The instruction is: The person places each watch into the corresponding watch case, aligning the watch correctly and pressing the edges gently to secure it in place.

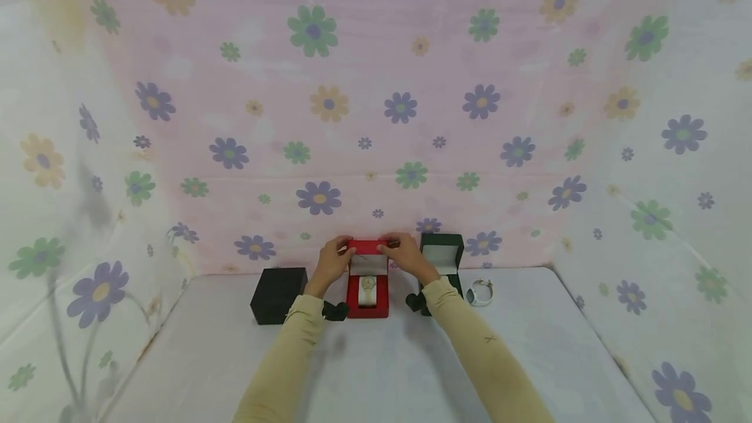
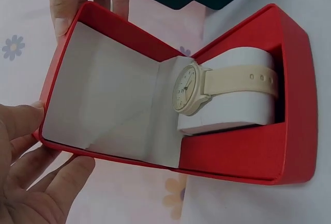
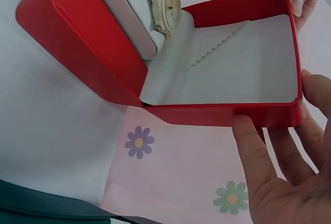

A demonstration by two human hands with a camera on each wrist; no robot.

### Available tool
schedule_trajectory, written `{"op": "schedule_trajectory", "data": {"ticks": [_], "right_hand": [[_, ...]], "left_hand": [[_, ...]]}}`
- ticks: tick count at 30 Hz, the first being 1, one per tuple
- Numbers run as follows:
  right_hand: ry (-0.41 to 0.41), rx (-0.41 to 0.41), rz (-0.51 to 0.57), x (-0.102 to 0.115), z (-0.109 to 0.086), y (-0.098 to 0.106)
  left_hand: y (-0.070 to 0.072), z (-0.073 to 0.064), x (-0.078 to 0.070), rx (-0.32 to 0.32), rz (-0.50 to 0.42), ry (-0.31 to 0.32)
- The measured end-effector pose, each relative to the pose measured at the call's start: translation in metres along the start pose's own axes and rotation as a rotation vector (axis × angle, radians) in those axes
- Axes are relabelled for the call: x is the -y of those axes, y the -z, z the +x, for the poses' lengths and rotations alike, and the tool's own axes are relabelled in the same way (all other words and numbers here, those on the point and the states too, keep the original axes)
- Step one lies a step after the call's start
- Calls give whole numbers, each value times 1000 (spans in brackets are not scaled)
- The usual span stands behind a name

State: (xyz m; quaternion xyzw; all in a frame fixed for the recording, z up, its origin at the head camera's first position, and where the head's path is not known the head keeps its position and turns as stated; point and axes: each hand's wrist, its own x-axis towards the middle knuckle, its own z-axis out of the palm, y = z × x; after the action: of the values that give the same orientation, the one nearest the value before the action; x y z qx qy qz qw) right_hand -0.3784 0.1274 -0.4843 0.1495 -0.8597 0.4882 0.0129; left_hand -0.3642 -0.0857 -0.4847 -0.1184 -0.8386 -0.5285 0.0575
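The fingers of the left hand point(image 1: 333, 256) and right hand point(image 1: 407, 254) are clamped on the lid point(image 1: 367, 247) of the red box point(image 1: 352, 309), one hand at each upper corner, thumbs on its front edge and the other fingers on its outer side. The lid stands raised, its lining white. In the base a cream watch point(image 2: 187, 88) is strapped around a white cushion point(image 2: 227, 120). The red box sits on the pale tabletop point(image 1: 376, 371), between the two forearms. Beyond the left arm is a black box point(image 1: 279, 296); on the right, a green box point(image 1: 442, 240) stands open, partly hidden by the right arm. Just beside it lies a white watch point(image 1: 472, 296). Flowered cloth point(image 1: 364, 83) hangs behind everything.
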Motion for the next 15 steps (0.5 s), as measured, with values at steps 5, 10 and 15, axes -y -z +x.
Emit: {"op": "schedule_trajectory", "data": {"ticks": [5, 10, 15], "right_hand": [[30, -27, 29, -4, -4, -2], [37, -29, 18, -4, -11, -3], [71, -40, -2, -10, -21, -6]], "left_hand": [[0, -3, 0, -3, -12, -20], [0, -8, 7, 2, -62, -62], [-4, -18, 17, -14, -107, -89]]}}
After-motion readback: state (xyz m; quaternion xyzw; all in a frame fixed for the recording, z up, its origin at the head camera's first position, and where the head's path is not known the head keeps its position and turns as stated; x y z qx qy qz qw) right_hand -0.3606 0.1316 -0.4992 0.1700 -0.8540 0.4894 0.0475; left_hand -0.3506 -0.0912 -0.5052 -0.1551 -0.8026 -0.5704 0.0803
